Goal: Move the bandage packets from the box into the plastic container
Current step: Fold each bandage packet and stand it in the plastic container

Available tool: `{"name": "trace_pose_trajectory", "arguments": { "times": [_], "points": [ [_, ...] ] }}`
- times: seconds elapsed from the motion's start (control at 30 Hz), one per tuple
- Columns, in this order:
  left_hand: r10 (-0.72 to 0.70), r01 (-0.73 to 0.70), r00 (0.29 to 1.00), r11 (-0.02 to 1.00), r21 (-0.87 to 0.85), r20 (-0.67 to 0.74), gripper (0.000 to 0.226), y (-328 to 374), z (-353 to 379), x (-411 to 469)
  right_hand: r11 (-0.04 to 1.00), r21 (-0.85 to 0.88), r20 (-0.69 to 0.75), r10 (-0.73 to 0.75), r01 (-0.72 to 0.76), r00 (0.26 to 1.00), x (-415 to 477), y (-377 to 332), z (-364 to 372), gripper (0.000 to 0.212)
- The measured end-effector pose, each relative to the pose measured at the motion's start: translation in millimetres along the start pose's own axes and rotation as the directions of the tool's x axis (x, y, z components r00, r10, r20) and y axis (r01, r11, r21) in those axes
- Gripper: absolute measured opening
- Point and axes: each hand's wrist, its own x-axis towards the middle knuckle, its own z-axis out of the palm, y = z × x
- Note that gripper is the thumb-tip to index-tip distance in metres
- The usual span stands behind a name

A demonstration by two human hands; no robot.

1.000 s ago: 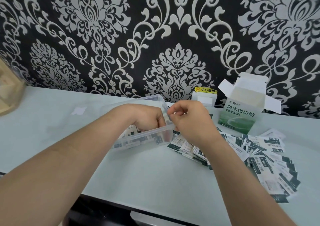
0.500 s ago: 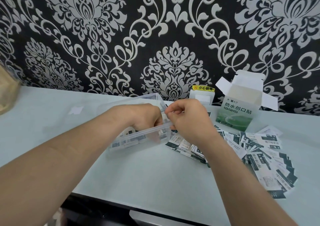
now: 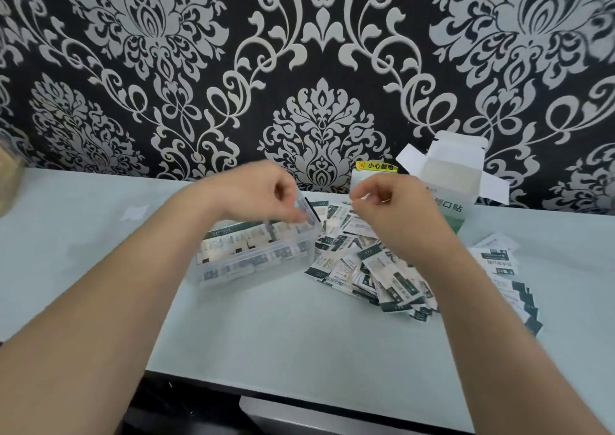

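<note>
A clear plastic container (image 3: pixel 233 269) stands left of centre on the pale table, with several bandage packets (image 3: pixel 253 239) upright inside it. My left hand (image 3: pixel 256 194) hovers over its far right corner, fingers curled down to the rim and blurred; whether they pinch a packet I cannot tell. My right hand (image 3: pixel 386 204) is raised above a loose pile of green-and-white packets (image 3: pixel 369 268), its thumb and fingers pinched together with nothing visible between them. The open green-and-white box (image 3: pixel 456 174) stands behind that hand against the wall, flaps up.
More packets (image 3: pixel 499 258) lie scattered to the right of my right forearm. A white wall socket with a yellow warning sticker (image 3: pixel 376 166) sits between my hands at the back. A beige object (image 3: pixel 8 181) is at the far left edge. The table's front edge (image 3: pixel 299 391) is close.
Both hands have lifted from the container's right end and moved apart. The right hand has swung right over the loose pile; the left stays over the container.
</note>
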Motion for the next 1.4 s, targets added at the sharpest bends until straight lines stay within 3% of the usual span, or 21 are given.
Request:
{"name": "trace_pose_trajectory", "arguments": {
  "times": [0.07, 0.13, 0.23, 0.3, 0.37, 0.47, 0.67, 0.83, 0.93, 1.07, 1.2, 1.3, 1.4],
  "points": [
    [0.024, -0.060, 0.983, 0.979, -0.195, -0.185, 0.027, 28, -3, -19, 0.991, -0.119, 0.046, 0.071, -0.065, 0.996, -5, 13, -22, 0.010],
    [0.042, -0.102, 0.975, 0.957, -0.273, -0.217, 0.023, 60, 10, -34, 0.950, -0.287, 0.103, 0.162, -0.126, 0.981, -11, 26, -36, 0.018],
    [0.049, -0.052, 0.996, 0.998, -0.032, -0.080, 0.023, 93, 61, -32, 0.874, -0.453, 0.165, 0.273, -0.173, 0.948, -16, 39, -45, 0.039],
    [-0.017, 0.026, 0.998, 0.989, 0.148, -0.065, 0.045, 100, 95, -25, 0.869, -0.465, 0.223, 0.303, -0.172, 0.927, -20, 44, -47, 0.048],
    [-0.087, 0.100, 0.993, 0.976, 0.192, -0.074, 0.064, 98, 117, -19, 0.868, -0.472, 0.273, 0.309, -0.153, 0.911, -21, 46, -46, 0.054],
    [-0.134, 0.151, 0.983, 0.979, 0.136, -0.122, 0.072, 94, 128, -12, 0.868, -0.489, 0.283, 0.257, -0.091, 0.924, -20, 48, -41, 0.056],
    [-0.132, 0.125, 0.962, 0.991, -0.043, -0.237, 0.079, 95, 129, -8, 0.957, -0.279, 0.216, 0.147, -0.083, 0.965, -11, 54, -39, 0.038],
    [-0.138, 0.060, 0.920, 0.975, -0.214, -0.368, 0.082, 99, 125, -9, 0.983, -0.031, 0.235, 0.186, -0.183, 0.954, -11, 51, -44, 0.016],
    [-0.237, 0.029, 0.905, 0.864, -0.502, -0.354, 0.067, 99, 118, -9, 0.962, 0.150, 0.264, 0.183, -0.228, 0.947, -13, 52, -50, 0.004],
    [-0.313, -0.017, 0.903, 0.658, -0.753, -0.294, 0.051, 99, 113, -11, 0.869, 0.370, 0.321, 0.211, -0.328, 0.923, -14, 52, -52, 0.013],
    [-0.330, -0.115, 0.860, 0.618, -0.777, -0.390, 0.035, 100, 111, -13, 0.751, 0.529, 0.406, 0.185, -0.395, 0.895, -16, 48, -55, 0.018],
    [-0.339, -0.173, 0.793, 0.672, -0.720, -0.507, 0.030, 99, 108, -12, 0.745, 0.537, 0.397, 0.193, -0.397, 0.898, -16, 46, -58, 0.019],
    [-0.363, -0.196, 0.771, 0.646, -0.738, -0.523, 0.023, 97, 102, -12, 0.751, 0.548, 0.324, 0.216, -0.369, 0.921, -17, 44, -60, 0.014]
  ]
}}
